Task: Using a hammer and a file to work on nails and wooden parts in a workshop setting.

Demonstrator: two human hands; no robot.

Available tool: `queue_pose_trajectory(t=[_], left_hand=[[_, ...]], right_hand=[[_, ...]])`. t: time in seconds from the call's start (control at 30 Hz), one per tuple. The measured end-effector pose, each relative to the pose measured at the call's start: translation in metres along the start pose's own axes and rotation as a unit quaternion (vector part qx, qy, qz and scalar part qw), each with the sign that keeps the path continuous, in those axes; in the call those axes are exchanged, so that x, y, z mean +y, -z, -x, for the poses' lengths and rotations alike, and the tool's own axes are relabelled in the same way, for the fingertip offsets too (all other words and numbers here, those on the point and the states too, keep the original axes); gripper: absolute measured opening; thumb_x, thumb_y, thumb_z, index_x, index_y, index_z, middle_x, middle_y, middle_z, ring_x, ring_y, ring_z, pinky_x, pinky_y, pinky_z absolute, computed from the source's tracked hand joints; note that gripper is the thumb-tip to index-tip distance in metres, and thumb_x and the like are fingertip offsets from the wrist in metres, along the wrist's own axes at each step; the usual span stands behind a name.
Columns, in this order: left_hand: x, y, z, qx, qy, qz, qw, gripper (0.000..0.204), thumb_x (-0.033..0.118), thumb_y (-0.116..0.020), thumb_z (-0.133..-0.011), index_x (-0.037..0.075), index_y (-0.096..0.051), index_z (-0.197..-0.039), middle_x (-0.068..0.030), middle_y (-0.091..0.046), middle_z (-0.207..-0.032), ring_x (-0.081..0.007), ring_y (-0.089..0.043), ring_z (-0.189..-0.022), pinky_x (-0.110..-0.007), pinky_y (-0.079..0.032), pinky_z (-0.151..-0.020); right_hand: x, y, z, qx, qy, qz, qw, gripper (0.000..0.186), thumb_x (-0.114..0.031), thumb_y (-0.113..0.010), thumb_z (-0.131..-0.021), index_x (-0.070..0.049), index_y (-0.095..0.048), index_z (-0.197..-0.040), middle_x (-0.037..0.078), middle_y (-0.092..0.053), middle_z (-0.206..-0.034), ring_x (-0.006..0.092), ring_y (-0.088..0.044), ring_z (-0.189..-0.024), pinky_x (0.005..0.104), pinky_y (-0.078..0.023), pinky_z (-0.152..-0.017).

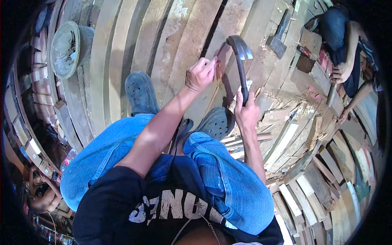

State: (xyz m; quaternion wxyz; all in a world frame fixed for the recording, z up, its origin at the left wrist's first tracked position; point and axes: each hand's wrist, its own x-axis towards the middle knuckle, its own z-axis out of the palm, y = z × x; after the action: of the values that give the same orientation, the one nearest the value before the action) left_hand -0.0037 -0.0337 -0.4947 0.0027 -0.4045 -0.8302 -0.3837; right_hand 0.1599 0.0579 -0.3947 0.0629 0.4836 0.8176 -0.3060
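My right hand (247, 112) is wrapped round the dark grip of a claw hammer (241, 69). The hammer stands up from the fist, its curved metal head and split claw above the wooden planks (185, 45). To the left of the hammer head, my left hand (201, 74) is closed in a pinch low over a plank. Whatever is between its fingertips is too small or hidden to make out. Beside these fingers shows a small reddish-brown sliver of wood (219, 70).
A grey bucket (83, 45) holding dark bits stands at the left. A heavy mallet-like tool (278, 43) lies at upper right, near another person (343, 45) bending over wood. Wood offcuts (298, 196) crowd the lower right. My clogs (141, 94) rest on the planks.
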Motion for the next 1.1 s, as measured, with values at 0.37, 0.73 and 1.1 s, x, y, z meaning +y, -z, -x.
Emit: queue_pose_trajectory(t=[0.37,0.73,1.1], left_hand=[[0.0008,-0.0011,0.0009,-0.008,0.011,0.005,1.000,0.021,0.005,-0.069,-0.079,0.011,-0.070,-0.099,-0.0037,-0.056,-0.087,-0.0179,-0.060,-0.060,-0.034,-0.047,-0.049],[-0.0009,-0.0055,-0.0017,0.030,0.002,-0.011,0.999,0.014,0.006,-0.072,-0.078,0.009,-0.070,-0.092,-0.0037,-0.055,-0.086,-0.0172,-0.058,-0.058,-0.033,-0.045,-0.047],[0.0006,-0.0035,-0.0005,0.021,0.014,0.016,1.000,0.013,0.004,-0.070,-0.079,0.008,-0.069,-0.092,-0.0055,-0.056,-0.087,-0.0183,-0.060,-0.061,-0.034,-0.047,-0.050]], right_hand=[[-0.0014,-0.0023,0.0011,0.011,0.027,0.013,1.000,0.033,-0.036,-0.056,-0.095,-0.004,-0.050,-0.091,0.023,-0.060,-0.060,0.0432,-0.061,-0.056,0.0501,-0.045,-0.049],[-0.0033,-0.0022,-0.0025,0.010,0.026,0.021,0.999,0.033,-0.036,-0.056,-0.094,-0.004,-0.052,-0.093,0.024,-0.060,-0.061,0.0437,-0.061,-0.056,0.0508,-0.046,-0.049],[-0.0032,-0.0031,-0.0025,0.001,0.004,0.023,1.000,0.034,-0.037,-0.053,-0.096,-0.003,-0.052,-0.096,0.023,-0.060,-0.061,0.0441,-0.061,-0.057,0.0508,-0.045,-0.050]])
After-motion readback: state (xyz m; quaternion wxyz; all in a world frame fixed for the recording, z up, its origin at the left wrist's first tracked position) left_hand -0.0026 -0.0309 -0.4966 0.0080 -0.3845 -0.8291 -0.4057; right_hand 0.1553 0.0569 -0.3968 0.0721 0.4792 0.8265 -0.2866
